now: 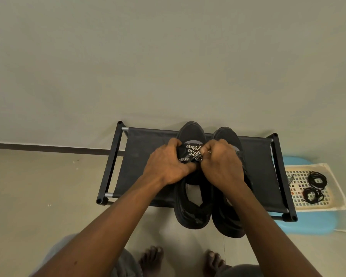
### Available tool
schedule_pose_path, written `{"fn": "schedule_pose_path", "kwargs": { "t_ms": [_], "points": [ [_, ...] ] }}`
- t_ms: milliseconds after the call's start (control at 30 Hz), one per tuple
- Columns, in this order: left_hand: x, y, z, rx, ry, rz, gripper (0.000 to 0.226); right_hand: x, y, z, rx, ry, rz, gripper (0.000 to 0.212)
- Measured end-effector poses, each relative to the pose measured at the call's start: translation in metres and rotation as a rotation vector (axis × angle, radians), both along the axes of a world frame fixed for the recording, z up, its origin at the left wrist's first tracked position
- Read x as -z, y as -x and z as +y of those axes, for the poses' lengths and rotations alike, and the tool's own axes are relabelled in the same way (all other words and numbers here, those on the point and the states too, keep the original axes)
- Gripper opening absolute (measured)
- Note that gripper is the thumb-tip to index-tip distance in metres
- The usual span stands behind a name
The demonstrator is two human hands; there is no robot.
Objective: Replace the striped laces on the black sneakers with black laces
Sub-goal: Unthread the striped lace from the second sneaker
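Feet first: two bare feet [151, 256] on the pale floor [28, 186] at the bottom edge. Both forearms reach out over them to the pair of black sneakers, parked side by side on a low black fabric rack [140, 162], toes pointing away, heels hanging over the near rail.

The left sneaker [192, 214] is the one being worked. Its upper is matte black all over, collar open and dark inside. The left hand [166, 164] grips it across the middle, fingers curled over its far side and thumb laid toward the centre. The right hand [220, 162] is bunched tight, fingertips pinching the striped laces [191, 151], a black-and-white chevron cord crossing over the tongue. Just ahead of the laces sits a pale grey mark, too small to read.

The right sneaker [226, 222] is touching its mate and partly under the right wrist, so its lacing is hidden.

Off to the right, past the rack's end, a cream mesh tray [300, 174] rests on something blue [312, 224], holding two coils of black laces [317, 179].

Beyond, a dark skirting strip [48, 146] and plain wall [168, 56].
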State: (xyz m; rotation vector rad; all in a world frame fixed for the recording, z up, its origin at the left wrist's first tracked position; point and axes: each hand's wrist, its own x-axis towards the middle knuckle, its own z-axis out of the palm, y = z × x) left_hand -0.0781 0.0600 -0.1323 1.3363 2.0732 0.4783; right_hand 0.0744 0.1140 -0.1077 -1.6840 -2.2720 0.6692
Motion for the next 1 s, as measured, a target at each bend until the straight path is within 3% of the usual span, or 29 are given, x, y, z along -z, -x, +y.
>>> {"fn": "schedule_pose_path", "kwargs": {
  "t_ms": [133,300,433,567,633,767,833,900,1000],
  "points": [
    [0.001,0.0,0.0,-0.006,0.004,-0.005,0.083,-0.006,-0.014,0.019,0.273,0.1,0.184,0.018],
    [0.002,-0.001,0.001,-0.004,0.013,0.001,0.084,-0.011,-0.013,0.024,0.625,0.401,0.727,0.02],
    [0.002,-0.001,0.001,-0.009,0.004,0.004,0.083,-0.016,-0.007,0.027,0.751,0.592,1.15,0.018],
    [0.001,-0.001,0.0,-0.011,-0.007,0.007,0.083,-0.011,-0.02,0.034,0.81,0.586,1.315,0.024],
    [0.002,-0.002,0.0,-0.01,-0.015,0.013,0.082,-0.01,-0.021,0.034,0.708,0.533,1.184,0.022],
    [0.003,-0.001,0.001,-0.008,-0.021,0.024,0.08,-0.009,-0.015,0.021,0.175,0.256,0.432,0.011],
    [0.002,-0.001,0.0,0.001,-0.021,0.017,0.08,-0.009,-0.013,0.015,-0.026,0.214,0.163,0.005],
    [0.003,0.0,0.0,0.005,-0.019,0.014,0.082,-0.007,-0.011,0.011,-0.137,0.18,0.009,0.009],
    [0.003,-0.001,0.001,0.008,-0.026,0.024,0.083,-0.01,-0.01,0.008,-0.191,0.054,-0.059,0.011]
  ]
}}
